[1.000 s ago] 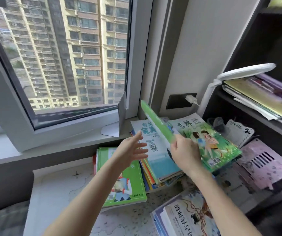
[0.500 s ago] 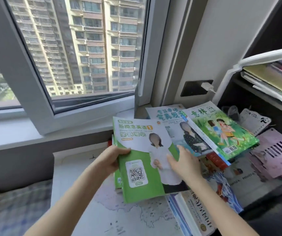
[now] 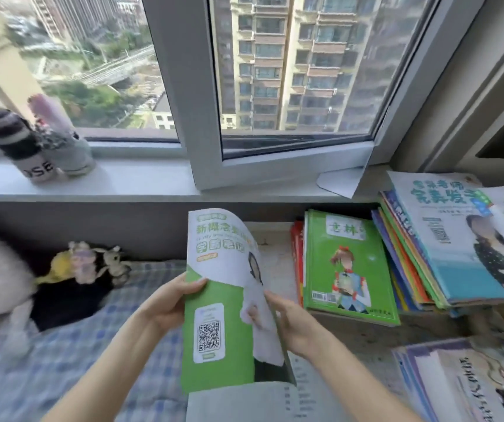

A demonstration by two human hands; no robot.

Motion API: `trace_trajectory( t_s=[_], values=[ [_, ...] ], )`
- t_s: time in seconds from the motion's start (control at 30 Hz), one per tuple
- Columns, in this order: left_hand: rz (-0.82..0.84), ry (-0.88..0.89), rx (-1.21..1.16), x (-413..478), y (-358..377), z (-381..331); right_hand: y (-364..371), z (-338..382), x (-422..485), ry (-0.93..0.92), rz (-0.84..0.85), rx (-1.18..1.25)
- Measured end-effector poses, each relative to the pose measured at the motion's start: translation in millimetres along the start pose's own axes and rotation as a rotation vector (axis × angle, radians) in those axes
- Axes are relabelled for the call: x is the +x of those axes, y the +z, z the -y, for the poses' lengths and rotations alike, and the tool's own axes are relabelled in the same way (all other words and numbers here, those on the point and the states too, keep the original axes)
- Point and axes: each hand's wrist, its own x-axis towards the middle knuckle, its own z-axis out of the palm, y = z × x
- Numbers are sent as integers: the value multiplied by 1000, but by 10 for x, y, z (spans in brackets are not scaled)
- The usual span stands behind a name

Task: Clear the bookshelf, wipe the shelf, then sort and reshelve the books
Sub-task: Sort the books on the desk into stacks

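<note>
Edges of a green workbook (image 3: 214,303) are pinched by the left grip (image 3: 168,303) and right grip (image 3: 293,324), holding it upright between them. Right of the grips, book piles (image 3: 445,239) cover the bench (image 3: 363,336); sorting looks underway, reshelving not begun.

Window: white-framed glass window (image 3: 171,71), beige tower blocks (image 3: 287,56) outside in daylight.
Sill: pale grey ledge (image 3: 116,182), under the window.
Wall: dark grey panel (image 3: 107,223) below the sill.
Bed: blue checked cover (image 3: 62,360), lower left.
</note>
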Motion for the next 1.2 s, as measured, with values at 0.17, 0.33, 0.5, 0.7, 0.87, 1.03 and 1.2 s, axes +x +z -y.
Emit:
trace_trajectory(
  t_s=[0.17, 0.33, 0.5, 0.7, 0.87, 1.03, 1.2],
  values=[
    [-343, -71, 261, 417, -517, -112, 123, 116, 436, -363, -572, -392],
    [-729, -48, 540, 1045, -667, 241, 338, 90, 717, -302, -812, -928],
    [-834, 51, 490, 1343, -707, 373, 229, 218, 913, -262, -889, -988],
    [-803, 99, 896, 1397, -397, 324, 68, 467, 553, -507, -864, -1119],
    [-518, 223, 898, 1523, 485, 273, -451, 895, -370, -964, -1294, -1186],
    [-257, 283, 856, 1662, 1475, 341, -1451, 1286, -1219, -114, -1518, -1439],
    [-18, 177, 724, 1644, 2142, 488, -1557, 1267, -1395, -140, -1314, -1842]
  ],
)
